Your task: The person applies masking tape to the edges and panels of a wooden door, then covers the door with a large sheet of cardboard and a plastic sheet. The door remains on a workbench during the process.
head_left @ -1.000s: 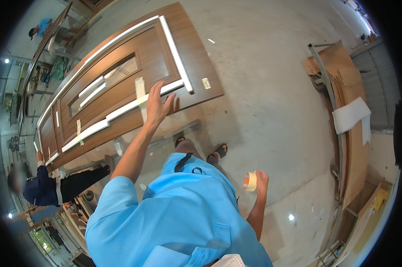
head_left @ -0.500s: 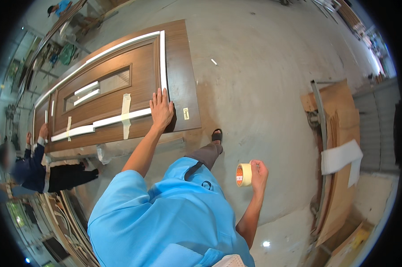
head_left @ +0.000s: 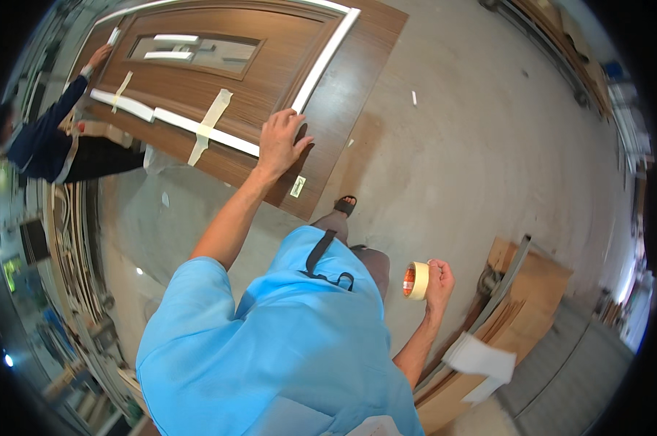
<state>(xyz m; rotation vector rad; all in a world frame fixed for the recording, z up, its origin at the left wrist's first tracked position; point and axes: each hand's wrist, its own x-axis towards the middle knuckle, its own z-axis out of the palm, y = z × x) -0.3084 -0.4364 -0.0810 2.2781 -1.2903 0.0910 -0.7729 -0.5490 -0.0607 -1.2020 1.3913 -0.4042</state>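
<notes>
A large brown wooden door (head_left: pixel 219 80) with a glazed panel and white edge strips lies across the upper left. My left hand (head_left: pixel 279 140) rests flat on it near its lower corner, fingers spread, beside a white strip. Strips of beige masking tape (head_left: pixel 210 125) hold the white strips down. My right hand (head_left: pixel 439 282) is off to the lower right, away from the door, gripping a roll of beige masking tape (head_left: pixel 415 280).
Another person in a dark blue top (head_left: pixel 41 138) reaches onto the door's far end at the left. Brown board sheets with white paper (head_left: pixel 503 327) lean at the lower right. A grey concrete floor (head_left: pixel 474 131) lies around the door. Stacked frames (head_left: pixel 74 247) stand at the left.
The view has swung, so the door now sits higher and further left. My left hand stays pressed on the door; my right hand still holds the tape roll.
</notes>
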